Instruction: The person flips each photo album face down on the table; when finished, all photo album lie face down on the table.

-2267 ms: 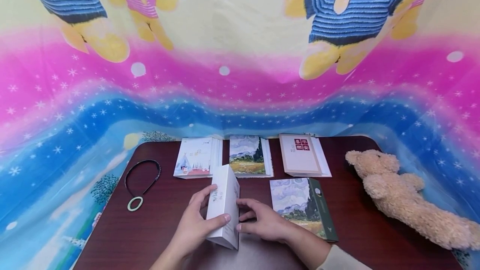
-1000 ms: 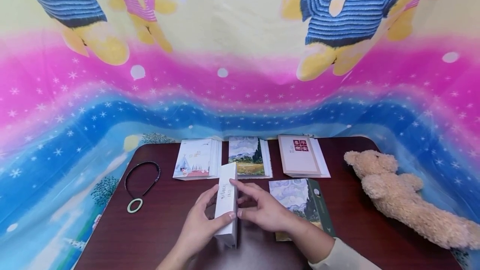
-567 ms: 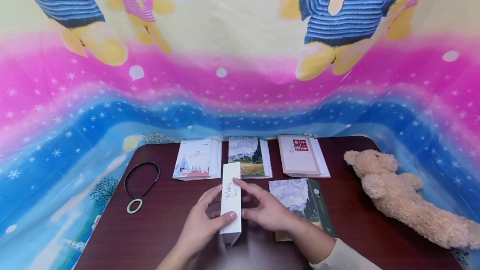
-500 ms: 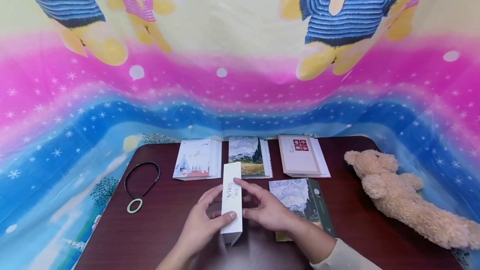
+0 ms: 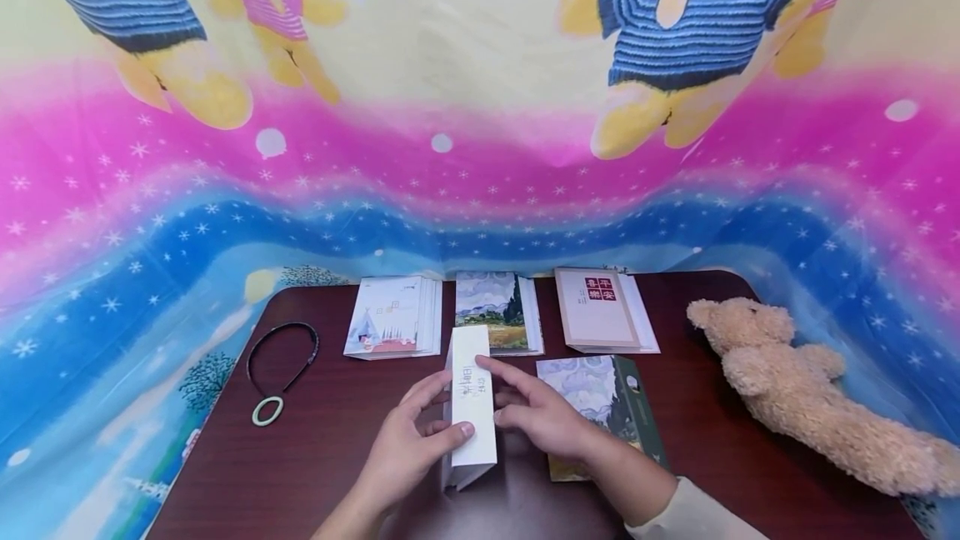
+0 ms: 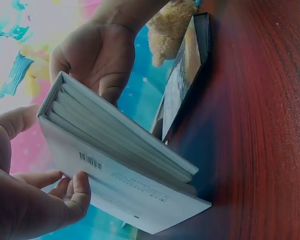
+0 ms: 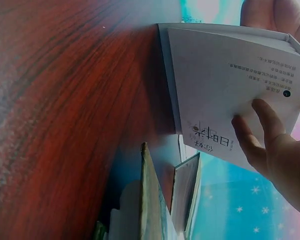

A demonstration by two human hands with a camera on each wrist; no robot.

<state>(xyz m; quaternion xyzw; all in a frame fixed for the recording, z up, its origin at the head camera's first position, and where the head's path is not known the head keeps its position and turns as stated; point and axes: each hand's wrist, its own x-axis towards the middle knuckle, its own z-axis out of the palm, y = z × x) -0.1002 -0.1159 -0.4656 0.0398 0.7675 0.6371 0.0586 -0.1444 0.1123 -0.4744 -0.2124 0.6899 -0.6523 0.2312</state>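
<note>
A white photo album (image 5: pixel 474 407) stands on edge with its printed spine up, between the two hands. Thick pages show between its covers in the left wrist view. My left hand (image 5: pixel 408 440) holds it from the left, thumb on the spine and fingers against the barcoded cover (image 6: pixel 115 175). From the right, my right hand (image 5: pixel 543 415) has its index finger on the spine and its thumb by the right cover. In the right wrist view, two fingertips of the right hand (image 7: pixel 284 150) touch the cover with dark lettering (image 7: pixel 229 95).
Behind stand a tent-picture album (image 5: pixel 386 315), a landscape-painting album (image 5: pixel 487 307) and a pink-beige album (image 5: pixel 600 307). A landscape-printed box (image 5: pixel 585 398) with a green side lies by the right forearm. At left is a headband (image 5: pixel 251 357) touching a pale ring (image 5: pixel 267 412); at right, a teddy bear (image 5: pixel 802 390).
The photo album has turned so its spine faces up, and has shifted a little right with both hands. The right index finger has come onto the spine.
</note>
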